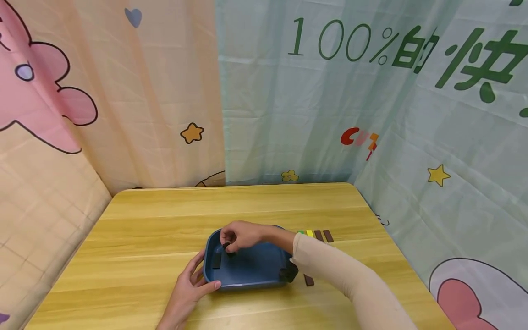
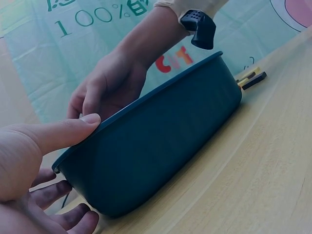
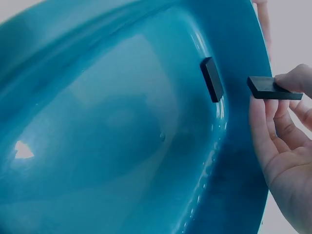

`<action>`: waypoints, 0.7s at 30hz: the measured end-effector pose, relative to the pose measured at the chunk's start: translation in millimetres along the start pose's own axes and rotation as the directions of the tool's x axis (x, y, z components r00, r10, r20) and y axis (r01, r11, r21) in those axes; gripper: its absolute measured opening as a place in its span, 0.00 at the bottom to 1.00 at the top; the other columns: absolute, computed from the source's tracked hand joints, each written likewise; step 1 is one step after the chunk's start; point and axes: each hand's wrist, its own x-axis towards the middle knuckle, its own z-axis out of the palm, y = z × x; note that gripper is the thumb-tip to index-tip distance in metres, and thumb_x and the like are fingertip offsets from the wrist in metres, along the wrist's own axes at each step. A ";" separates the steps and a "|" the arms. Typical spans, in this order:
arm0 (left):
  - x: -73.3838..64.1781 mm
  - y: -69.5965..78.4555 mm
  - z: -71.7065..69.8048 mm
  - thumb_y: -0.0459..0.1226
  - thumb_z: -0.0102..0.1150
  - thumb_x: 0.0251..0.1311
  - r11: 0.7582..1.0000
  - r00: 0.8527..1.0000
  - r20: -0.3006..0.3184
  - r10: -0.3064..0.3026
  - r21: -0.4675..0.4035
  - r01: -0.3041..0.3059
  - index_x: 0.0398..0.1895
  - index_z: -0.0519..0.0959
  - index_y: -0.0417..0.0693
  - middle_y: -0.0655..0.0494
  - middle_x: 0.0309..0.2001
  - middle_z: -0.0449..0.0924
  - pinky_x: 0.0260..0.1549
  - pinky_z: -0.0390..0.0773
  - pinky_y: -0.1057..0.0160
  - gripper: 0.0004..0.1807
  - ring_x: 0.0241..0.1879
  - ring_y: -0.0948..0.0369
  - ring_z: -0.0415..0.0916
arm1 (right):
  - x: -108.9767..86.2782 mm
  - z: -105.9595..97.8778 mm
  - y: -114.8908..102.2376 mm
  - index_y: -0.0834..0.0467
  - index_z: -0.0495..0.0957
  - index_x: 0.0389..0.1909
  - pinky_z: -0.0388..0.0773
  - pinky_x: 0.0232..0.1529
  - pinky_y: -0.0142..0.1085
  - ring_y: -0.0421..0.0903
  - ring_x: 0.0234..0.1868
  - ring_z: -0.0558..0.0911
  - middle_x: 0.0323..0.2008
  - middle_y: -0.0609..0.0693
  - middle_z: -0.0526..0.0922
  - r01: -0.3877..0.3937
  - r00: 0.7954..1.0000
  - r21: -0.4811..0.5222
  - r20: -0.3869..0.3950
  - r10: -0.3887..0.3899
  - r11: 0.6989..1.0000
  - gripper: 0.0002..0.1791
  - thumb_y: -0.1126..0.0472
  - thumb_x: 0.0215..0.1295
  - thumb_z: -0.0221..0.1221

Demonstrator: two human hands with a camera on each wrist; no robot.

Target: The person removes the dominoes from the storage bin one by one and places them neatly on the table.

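A blue plastic basin (image 1: 255,268) stands on the wooden table. My left hand (image 1: 186,286) grips its left end, thumb over the rim and fingers around the outer wall, as the left wrist view also shows. Above the left part of the basin, my right hand (image 1: 243,234) pinches a flat black rectangular block (image 3: 273,88) between thumb and fingers. A second black block (image 3: 211,80) lies inside the basin by the end wall, below the held one.
Right of the basin, a green block (image 1: 300,232), a yellow block (image 1: 310,233) and dark brown blocks (image 1: 327,236) lie on the table, partly behind my right forearm. Another brown block (image 1: 308,280) lies nearer me. Printed curtains (image 1: 284,114) hang around the table (image 1: 165,220).
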 end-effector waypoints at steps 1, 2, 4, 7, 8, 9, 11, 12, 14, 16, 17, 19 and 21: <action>0.0 0.0 0.0 0.26 0.75 0.57 1.000 1.000 -0.001 -0.002 0.001 0.002 0.80 0.57 0.43 0.41 0.78 0.55 0.53 0.81 0.58 0.50 0.72 0.40 0.63 | -1.8 -0.3 0.0 0.60 0.78 0.39 0.79 0.33 0.31 0.41 0.28 0.78 0.30 0.46 0.78 -0.001 1.000 0.008 -0.007 0.001 1.000 0.06 0.72 0.66 0.64; 0.1 -0.1 0.1 0.26 0.75 0.57 1.000 1.000 -0.004 -0.004 0.003 0.004 0.80 0.56 0.43 0.40 0.78 0.55 0.53 0.81 0.58 0.50 0.72 0.40 0.63 | -3.6 -0.5 0.7 0.60 0.79 0.39 0.80 0.33 0.31 0.40 0.29 0.78 0.30 0.46 0.78 -0.003 1.000 0.014 -0.014 0.004 1.000 0.06 0.72 0.66 0.64; 0.2 0.1 0.5 0.26 0.75 0.57 1.000 1.000 -0.007 -0.009 0.006 0.009 0.80 0.56 0.43 0.40 0.78 0.55 0.53 0.81 0.58 0.50 0.72 0.40 0.63 | -7.5 -1.0 1.6 0.61 0.80 0.41 0.81 0.35 0.31 0.40 0.30 0.79 0.31 0.46 0.79 -0.011 0.999 0.022 -0.030 0.012 1.000 0.05 0.71 0.67 0.64; 0.4 0.6 0.9 0.26 0.75 0.57 1.000 1.000 -0.014 -0.016 0.009 0.016 0.80 0.57 0.43 0.41 0.78 0.56 0.53 0.81 0.58 0.50 0.72 0.40 0.64 | -13.6 -2.4 2.9 0.64 0.81 0.44 0.82 0.37 0.31 0.39 0.32 0.79 0.33 0.46 0.80 -0.020 0.998 0.024 -0.067 0.021 1.000 0.07 0.70 0.67 0.65; 0.4 0.9 1.0 0.26 0.75 0.57 1.000 1.000 -0.018 -0.017 0.012 0.017 0.80 0.57 0.43 0.41 0.78 0.56 0.53 0.81 0.58 0.50 0.71 0.40 0.64 | -15.3 -2.9 3.3 0.64 0.82 0.45 0.82 0.37 0.31 0.39 0.32 0.79 0.33 0.46 0.81 -0.023 0.996 0.023 -0.081 0.025 0.999 0.08 0.70 0.67 0.65; 0.4 1.2 1.1 0.26 0.75 0.57 1.000 1.000 -0.020 -0.019 0.014 0.019 0.80 0.57 0.43 0.41 0.78 0.56 0.53 0.81 0.58 0.50 0.71 0.40 0.64 | -17.1 -3.4 3.6 0.65 0.82 0.46 0.82 0.38 0.31 0.39 0.33 0.79 0.33 0.46 0.81 -0.024 0.995 0.022 -0.094 0.026 0.999 0.08 0.70 0.67 0.65; 0.2 1.5 1.4 0.26 0.75 0.56 1.000 1.000 -0.024 -0.020 0.018 0.020 0.80 0.58 0.43 0.40 0.78 0.56 0.53 0.81 0.57 0.50 0.71 0.40 0.64 | -20.8 -4.8 3.5 0.65 0.83 0.46 0.81 0.38 0.30 0.39 0.33 0.78 0.34 0.46 0.81 -0.024 0.993 0.023 -0.117 0.027 0.999 0.09 0.69 0.67 0.66; 0.2 1.7 1.7 0.26 0.76 0.56 1.000 0.999 -0.025 -0.021 0.019 0.021 0.80 0.58 0.43 0.40 0.78 0.56 0.53 0.82 0.57 0.50 0.71 0.39 0.64 | -22.7 -5.6 3.4 0.64 0.83 0.46 0.80 0.39 0.30 0.39 0.34 0.78 0.34 0.46 0.81 -0.026 0.991 0.020 -0.128 0.029 0.999 0.08 0.69 0.67 0.66; 0.1 1.9 2.1 0.27 0.76 0.56 1.000 0.999 -0.026 -0.020 0.016 0.020 0.80 0.58 0.43 0.40 0.78 0.56 0.53 0.82 0.57 0.50 0.71 0.39 0.65 | -26.5 -7.5 3.5 0.65 0.83 0.45 0.79 0.40 0.30 0.39 0.34 0.77 0.34 0.45 0.81 -0.027 0.989 0.025 -0.147 0.030 0.999 0.08 0.69 0.66 0.66; -0.5 1.1 2.4 0.26 0.76 0.55 1.000 1.000 -0.025 -0.016 0.010 0.016 0.79 0.59 0.44 0.40 0.78 0.57 0.52 0.82 0.57 0.50 0.70 0.40 0.65 | -31.0 -9.1 3.7 0.66 0.83 0.46 0.79 0.40 0.30 0.39 0.34 0.77 0.34 0.45 0.81 -0.029 0.986 0.030 -0.162 0.033 0.999 0.09 0.69 0.66 0.66; -0.8 0.6 2.3 0.26 0.76 0.55 1.000 1.000 -0.023 -0.014 0.005 0.014 0.79 0.59 0.44 0.41 0.78 0.57 0.52 0.82 0.57 0.50 0.70 0.40 0.66 | -33.2 -10.0 4.2 0.67 0.83 0.46 0.79 0.40 0.30 0.39 0.35 0.77 0.34 0.45 0.81 -0.029 0.985 0.034 -0.169 0.034 0.999 0.10 0.69 0.67 0.66; -1.0 0.0 2.5 0.27 0.76 0.55 1.000 1.000 -0.024 -0.007 0.000 0.007 0.79 0.59 0.44 0.41 0.78 0.58 0.52 0.82 0.57 0.50 0.70 0.40 0.66 | -38.0 -12.2 4.7 0.69 0.83 0.47 0.80 0.39 0.31 0.40 0.34 0.77 0.34 0.46 0.81 -0.021 0.982 0.055 -0.188 0.031 0.998 0.11 0.69 0.67 0.66; -0.7 -0.9 2.7 0.27 0.76 0.56 1.000 1.000 -0.021 0.000 -0.001 0.000 0.79 0.59 0.45 0.41 0.78 0.58 0.52 0.82 0.57 0.50 0.70 0.40 0.66 | -43.8 -14.9 4.3 0.70 0.83 0.47 0.81 0.39 0.33 0.42 0.34 0.78 0.33 0.47 0.82 -0.017 0.977 0.076 -0.210 0.032 0.997 0.11 0.69 0.67 0.67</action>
